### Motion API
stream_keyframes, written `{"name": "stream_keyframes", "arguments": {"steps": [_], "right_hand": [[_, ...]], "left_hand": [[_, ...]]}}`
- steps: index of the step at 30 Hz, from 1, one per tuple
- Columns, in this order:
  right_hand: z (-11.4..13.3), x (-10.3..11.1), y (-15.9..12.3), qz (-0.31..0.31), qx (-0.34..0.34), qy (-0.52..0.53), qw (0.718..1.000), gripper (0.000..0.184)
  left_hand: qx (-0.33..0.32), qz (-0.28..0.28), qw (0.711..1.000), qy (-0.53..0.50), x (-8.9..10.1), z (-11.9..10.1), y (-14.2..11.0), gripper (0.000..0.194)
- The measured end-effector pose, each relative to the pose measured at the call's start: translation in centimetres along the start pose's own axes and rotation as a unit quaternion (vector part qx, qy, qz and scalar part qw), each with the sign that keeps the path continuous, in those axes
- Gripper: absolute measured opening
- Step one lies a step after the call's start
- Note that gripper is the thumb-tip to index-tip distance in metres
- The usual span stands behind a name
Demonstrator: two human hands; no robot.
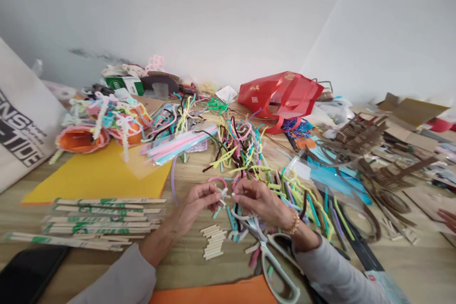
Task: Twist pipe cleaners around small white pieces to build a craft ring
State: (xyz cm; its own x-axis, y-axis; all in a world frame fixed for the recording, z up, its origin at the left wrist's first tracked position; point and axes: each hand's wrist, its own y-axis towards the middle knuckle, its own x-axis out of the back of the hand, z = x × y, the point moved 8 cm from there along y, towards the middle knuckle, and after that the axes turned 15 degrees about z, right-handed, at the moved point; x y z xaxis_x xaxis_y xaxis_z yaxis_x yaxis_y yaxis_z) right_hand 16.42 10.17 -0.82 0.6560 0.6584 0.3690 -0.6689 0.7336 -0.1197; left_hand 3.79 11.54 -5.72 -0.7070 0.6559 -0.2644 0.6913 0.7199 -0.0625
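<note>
My left hand (pixel 198 203) and my right hand (pixel 257 201) meet over the middle of the wooden table (pixel 199 175), both pinched on a small white pipe-cleaner piece (pixel 225 194) held between the fingertips. A pink pipe-cleaner loop (pixel 218 180) curves just above the fingers. My right wrist wears a beaded bracelet (pixel 294 222). Below the hands lie a small stack of short pale sticks (pixel 213 241) and a pair of scissors (pixel 274 259) with pale handles.
A heap of coloured pipe cleaners (pixel 242 147), a pack of pastel straws (pixel 181 145), yellow paper (pixel 96 175), wrapped chopsticks (pixel 96 221), a phone (pixel 28 273), a red bag (pixel 281 95), brown cardboard cut-outs (pixel 377 152) and orange paper flowers (pixel 89 133) crowd the table.
</note>
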Motion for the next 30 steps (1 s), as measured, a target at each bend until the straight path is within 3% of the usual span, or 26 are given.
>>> {"name": "stream_keyframes", "arguments": {"steps": [6, 14, 21, 25, 30], "right_hand": [[0.6, 0.6, -0.7, 0.073, -0.029, -0.149, 0.986, 0.019], [0.4, 4.0, -1.7, -0.002, -0.066, -0.207, 0.976, 0.025], [0.3, 6.3, -2.3, -0.075, -0.092, -0.254, 0.960, 0.018], [0.1, 6.4, -2.4, -0.069, -0.095, -0.265, 0.957, 0.015], [-0.6, 5.7, -2.0, -0.025, -0.103, -0.270, 0.957, 0.014]], "left_hand": [[-0.008, 0.001, 1.000, 0.006, 0.2, 0.1, 0.0, 0.019], [-0.022, -0.005, 1.000, -0.001, 0.5, 0.2, 0.1, 0.018], [-0.019, -0.012, 1.000, -0.009, 0.7, 0.0, 0.1, 0.017], [-0.020, -0.025, 0.999, -0.027, 0.8, -0.2, 0.1, 0.017], [-0.050, -0.091, 0.991, -0.080, 1.6, -1.1, -0.4, 0.015]]}}
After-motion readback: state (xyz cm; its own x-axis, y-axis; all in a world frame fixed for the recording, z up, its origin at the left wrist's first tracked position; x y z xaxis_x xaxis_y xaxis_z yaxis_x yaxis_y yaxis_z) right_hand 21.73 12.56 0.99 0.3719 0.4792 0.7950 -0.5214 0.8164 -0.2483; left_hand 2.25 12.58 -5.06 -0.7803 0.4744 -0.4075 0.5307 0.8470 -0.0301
